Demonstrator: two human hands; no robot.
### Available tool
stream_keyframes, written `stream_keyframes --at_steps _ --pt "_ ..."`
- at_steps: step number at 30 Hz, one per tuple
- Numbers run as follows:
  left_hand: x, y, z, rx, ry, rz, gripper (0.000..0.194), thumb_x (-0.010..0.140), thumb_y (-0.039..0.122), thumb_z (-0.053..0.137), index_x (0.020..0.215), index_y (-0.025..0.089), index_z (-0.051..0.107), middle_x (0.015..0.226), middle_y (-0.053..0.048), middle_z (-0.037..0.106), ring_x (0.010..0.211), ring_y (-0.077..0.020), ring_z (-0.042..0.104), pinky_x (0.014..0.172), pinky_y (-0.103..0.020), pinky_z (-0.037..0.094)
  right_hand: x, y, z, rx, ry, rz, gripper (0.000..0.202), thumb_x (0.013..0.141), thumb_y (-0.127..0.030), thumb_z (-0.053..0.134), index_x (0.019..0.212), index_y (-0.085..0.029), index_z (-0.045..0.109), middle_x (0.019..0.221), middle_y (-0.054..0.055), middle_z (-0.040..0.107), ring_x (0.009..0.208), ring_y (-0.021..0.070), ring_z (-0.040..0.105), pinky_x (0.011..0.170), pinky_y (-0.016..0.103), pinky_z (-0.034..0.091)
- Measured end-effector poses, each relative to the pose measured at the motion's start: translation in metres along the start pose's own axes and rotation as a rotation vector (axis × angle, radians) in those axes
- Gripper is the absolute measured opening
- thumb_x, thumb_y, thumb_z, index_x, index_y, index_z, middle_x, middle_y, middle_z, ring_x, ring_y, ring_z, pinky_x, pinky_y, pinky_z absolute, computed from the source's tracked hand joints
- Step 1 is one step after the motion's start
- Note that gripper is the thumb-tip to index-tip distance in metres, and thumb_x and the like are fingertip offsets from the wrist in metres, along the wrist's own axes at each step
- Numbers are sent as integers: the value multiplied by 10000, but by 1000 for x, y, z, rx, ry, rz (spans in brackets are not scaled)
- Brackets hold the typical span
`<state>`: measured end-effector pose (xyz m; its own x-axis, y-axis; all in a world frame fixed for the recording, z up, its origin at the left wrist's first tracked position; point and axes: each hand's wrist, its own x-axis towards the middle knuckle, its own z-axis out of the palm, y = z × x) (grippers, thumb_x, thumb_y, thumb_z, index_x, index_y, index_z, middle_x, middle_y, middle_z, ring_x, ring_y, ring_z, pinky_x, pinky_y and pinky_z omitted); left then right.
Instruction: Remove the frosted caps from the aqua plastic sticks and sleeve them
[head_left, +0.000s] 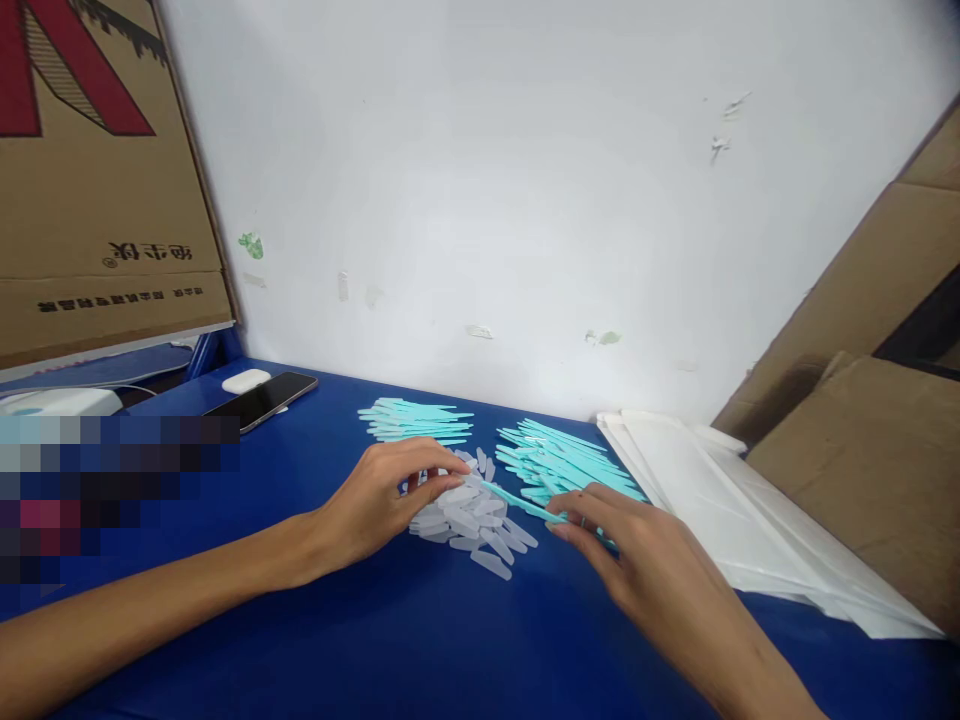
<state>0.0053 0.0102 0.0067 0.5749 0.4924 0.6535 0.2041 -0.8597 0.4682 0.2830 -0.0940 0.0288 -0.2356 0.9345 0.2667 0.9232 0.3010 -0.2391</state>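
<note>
Apparently, in the head view, the left hand point(394, 492) had its grip pinched on a flat translucent plastic cap point(472, 482), the right hand point(634, 545) on a slim turquoise plastic stick point(525, 505), above the blue counter point(337, 650). Joining them seemed underway; the next move called for steady alignment.

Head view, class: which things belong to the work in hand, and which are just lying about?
Work in hand:
turquoise stick, in the right hand
translucent piece, seemingly pinched by the left hand
translucent heap
smaller turquoise pile
larger turquoise pile

Probably just lying about:
phone
small white case
printed cardboard box

Unclear:
white flat stack
</note>
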Motion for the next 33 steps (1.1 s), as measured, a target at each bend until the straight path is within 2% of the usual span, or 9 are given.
stream_keyframes --at_steps 9,13,15,17,20,22,27,30,33 --pt "-6 9 2 -2 -22 104 218 1021 182 573 1188 216 708 917 -52 692 751 -131 614 653 -247 517 1 -25 0 11 65 -145 329 1053 -252 435 1254 -326 685 982 30 712 787 178 694 666 287 506" --pt "-7 13 -1 217 -150 196 344 1039 137 484 1344 250 596 923 -37 626 706 -122 546 580 -232 433 2 -27 -2 65 57 -128 306 1062 -295 445 1241 -349 686 1023 22 711 843 180 692 713 284 521" --pt "-7 12 -2 366 -224 233 332 1033 119 438 1304 224 597 913 -42 615 709 -137 527 556 -238 398 2 -24 -3 50 33 -103 306 1073 -328 415 1212 -360 685 1047 8 712 889 182 695 761 295 528" --pt "-5 7 -4 470 -231 232 305 1026 113 406 1224 200 621 909 -54 619 749 -155 537 571 -245 403 1 -18 -3 -8 58 -48 340 1083 -365 356 1204 -355 674 1087 13 716 929 200 699 781 316 529" --pt "1 -7 -12 595 -148 169 287 1030 138 396 1166 174 646 921 -76 637 796 -177 552 608 -261 429 -1 -1 -2 -141 140 123 370 1069 -411 325 1219 -343 656 1132 39 731 912 241 716 700 334 519" --pt "7 -18 -20 701 -124 70 280 1041 174 402 1142 160 662 933 -94 654 838 -205 563 629 -281 445 -3 14 0 -208 129 241 341 1041 -429 370 1213 -337 649 1092 44 748 853 259 725 624 335 494" --pt "13 -46 -36 870 -218 -193 286 1015 163 415 1057 143 697 969 -132 693 910 -275 575 635 -316 453 -9 39 7 -256 -14 396 285 987 -381 457 1201 -305 631 1064 62 743 840 277 722 610 339 457" --pt "10 -58 -38 874 -254 -227 271 993 166 440 966 142 709 910 -142 693 900 -293 575 618 -319 448 -10 40 7 -240 -124 471 209 974 -334 501 1125 -309 642 1026 40 739 867 273 713 634 336 435" --pt "6 -61 -36 863 -274 -239 273 982 170 445 1019 127 712 979 -171 684 976 -317 568 675 -347 475 -9 36 5 -219 -204 511 181 979 -295 510 1101 -321 640 1009 18 744 888 269 709 646 332 408"
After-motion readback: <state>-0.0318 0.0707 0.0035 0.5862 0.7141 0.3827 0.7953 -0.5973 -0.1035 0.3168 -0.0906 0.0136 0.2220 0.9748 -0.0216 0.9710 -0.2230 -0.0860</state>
